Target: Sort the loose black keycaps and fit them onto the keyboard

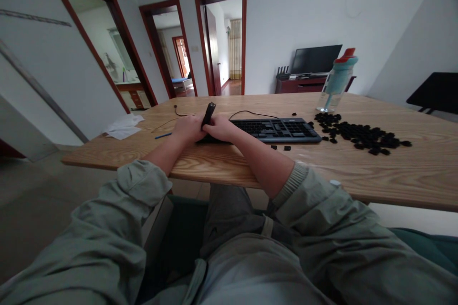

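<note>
A black stick-shaped tool (209, 114) stands up at a slant between my two hands, over the left end of a black keyboard (275, 128). My left hand (188, 128) is curled against its lower part, the fingertips hidden. From the other side my right hand (222, 128) closes in, its thumb pressed by the tool's base. What the tool's lower end touches cannot be seen. Bare patches show among the keyboard's keys. Two loose black keycaps (287, 148) lie in front of it, and a pile of keycaps (368, 136) is spread to its right.
A clear bottle with a red lid (338, 78) stands behind the pile. White tissues (125, 126) and a thin blue stick (163, 136) lie on the left of the wooden table (214, 164). The keyboard's cable (254, 112) runs behind it. A small white cap (335, 183) is near the front edge.
</note>
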A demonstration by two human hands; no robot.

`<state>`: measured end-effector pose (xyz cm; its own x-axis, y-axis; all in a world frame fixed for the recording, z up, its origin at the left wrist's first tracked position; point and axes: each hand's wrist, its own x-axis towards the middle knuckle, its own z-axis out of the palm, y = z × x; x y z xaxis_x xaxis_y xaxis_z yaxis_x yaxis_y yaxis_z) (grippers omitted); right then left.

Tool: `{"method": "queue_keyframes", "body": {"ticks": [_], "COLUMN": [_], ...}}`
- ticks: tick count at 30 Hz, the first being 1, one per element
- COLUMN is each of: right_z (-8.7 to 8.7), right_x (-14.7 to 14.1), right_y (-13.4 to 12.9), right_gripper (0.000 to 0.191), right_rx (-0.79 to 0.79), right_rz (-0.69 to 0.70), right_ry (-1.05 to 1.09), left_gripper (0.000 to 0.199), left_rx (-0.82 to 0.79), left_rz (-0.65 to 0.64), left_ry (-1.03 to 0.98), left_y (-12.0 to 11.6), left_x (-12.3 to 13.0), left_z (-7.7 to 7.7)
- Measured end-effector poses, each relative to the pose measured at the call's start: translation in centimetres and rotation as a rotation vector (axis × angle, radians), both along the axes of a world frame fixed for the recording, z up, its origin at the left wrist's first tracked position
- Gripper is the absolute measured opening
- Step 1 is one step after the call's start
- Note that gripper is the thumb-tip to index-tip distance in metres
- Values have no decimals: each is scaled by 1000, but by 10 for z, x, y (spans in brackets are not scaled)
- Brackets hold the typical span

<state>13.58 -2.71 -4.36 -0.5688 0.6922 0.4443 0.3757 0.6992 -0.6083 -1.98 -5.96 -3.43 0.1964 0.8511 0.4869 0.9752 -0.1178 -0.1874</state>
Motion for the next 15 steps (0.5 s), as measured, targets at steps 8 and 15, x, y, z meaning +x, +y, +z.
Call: {"method": "queue_keyframes", "body": {"ticks": [8,15], "right_z": [-8,-15], "right_x": [0,-11], "right_y": [-15,-28], "right_gripper": [32,33], "right_rx": [207,417], "right_rz": [-275,-160], "right_ry": [-214,-393], "left_gripper": [43,40], "left_rx": [103,121], "left_rz": [92,124], "left_ry": [-347,-397], "left_y": [12,16], "left_x": [-16,-23], "left_z": [-14,-18]}}
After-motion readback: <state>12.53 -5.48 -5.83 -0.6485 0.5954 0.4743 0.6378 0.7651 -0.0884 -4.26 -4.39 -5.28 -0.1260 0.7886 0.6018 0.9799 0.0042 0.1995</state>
